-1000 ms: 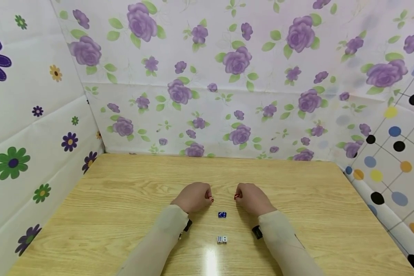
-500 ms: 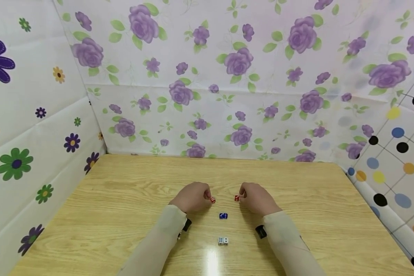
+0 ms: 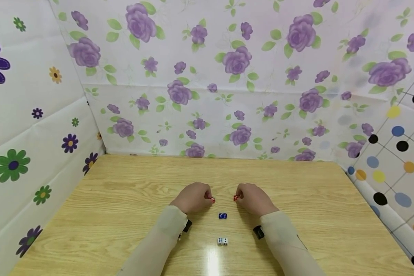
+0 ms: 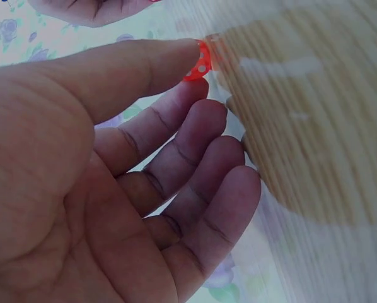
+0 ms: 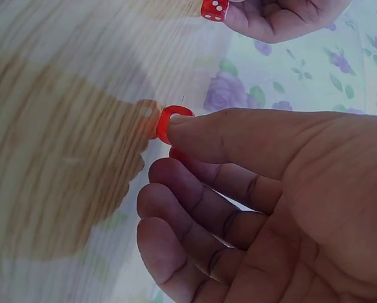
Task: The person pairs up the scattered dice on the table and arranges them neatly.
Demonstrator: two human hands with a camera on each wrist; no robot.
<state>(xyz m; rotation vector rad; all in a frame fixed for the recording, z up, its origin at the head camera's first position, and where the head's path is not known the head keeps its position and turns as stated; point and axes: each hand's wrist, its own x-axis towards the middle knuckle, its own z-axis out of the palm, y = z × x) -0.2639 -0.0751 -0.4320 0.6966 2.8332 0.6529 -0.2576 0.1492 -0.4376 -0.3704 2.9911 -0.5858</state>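
Observation:
My left hand (image 3: 194, 197) pinches a red die with white dots (image 3: 212, 199) between thumb and forefinger, low at the table top. In the left wrist view the thumb covers part of that red die (image 4: 202, 62). Opposite, my right hand (image 3: 255, 198) pinches a second red die (image 3: 235, 198); in the right wrist view its thumb tip lies over this die (image 5: 168, 123). A short gap separates the two red dice. Nearer to me, two blue dice (image 3: 222, 216) lie side by side between the forearms. Closer still, two white dice (image 3: 222, 241) sit together.
The wooden table (image 3: 124, 226) extends on all sides of the hands. Flowered cloth (image 3: 207, 92) hangs along its back edge. More patterned cloth borders the left and right. Black wrist devices (image 3: 258, 232) sit under both cuffs.
Half a second ago the right fingers stood slightly right of their red die; now they have moved left and pinch it. The left hand and the blue and white dice stay in place.

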